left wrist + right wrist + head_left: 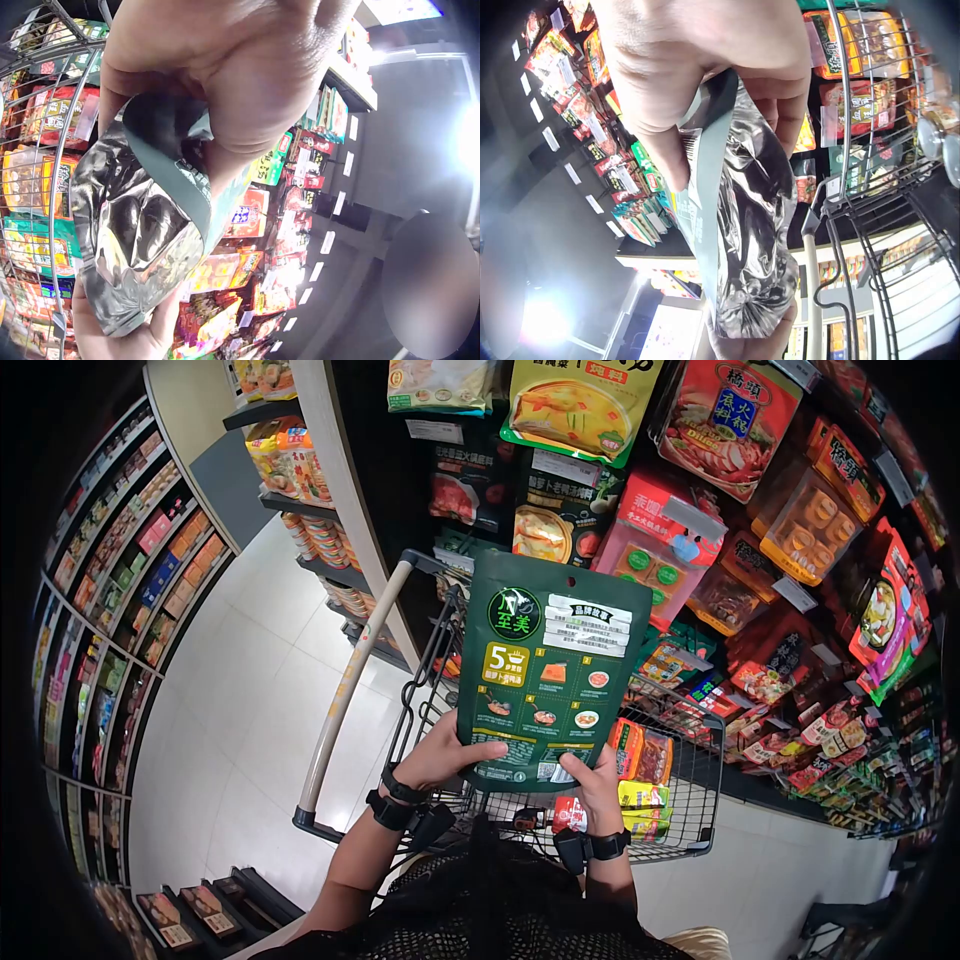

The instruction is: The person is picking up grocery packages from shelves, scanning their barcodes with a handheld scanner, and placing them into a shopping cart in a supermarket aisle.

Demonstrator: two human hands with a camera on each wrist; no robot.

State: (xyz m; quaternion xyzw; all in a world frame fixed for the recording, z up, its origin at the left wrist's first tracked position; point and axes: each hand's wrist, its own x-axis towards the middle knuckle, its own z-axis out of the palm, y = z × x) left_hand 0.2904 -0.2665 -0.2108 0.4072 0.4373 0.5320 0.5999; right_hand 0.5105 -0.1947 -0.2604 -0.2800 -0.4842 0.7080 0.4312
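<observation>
A dark green food pouch (545, 670), its printed back turned up, stands between my two hands in the head view. My left hand (437, 753) grips its lower left side, thumb lying across the print. The lower right corner is pinched by my right hand (597, 782), thumb on the front near a barcode. From the left wrist view, the pouch's shiny, crinkled bottom fold (142, 221) shows, with the fingers behind it partly hidden. The right wrist view shows that same silvery fold (754, 202) below my right hand (705, 45).
Behind the pouch is a wire shopping cart (700, 825) with a pale handle (345, 700); red and yellow packets (645, 800) lie in it. Hanging soup-base packs (730, 420) fill the rack ahead and right. Another shelf (110, 610) lines the left, across a tiled floor (230, 710).
</observation>
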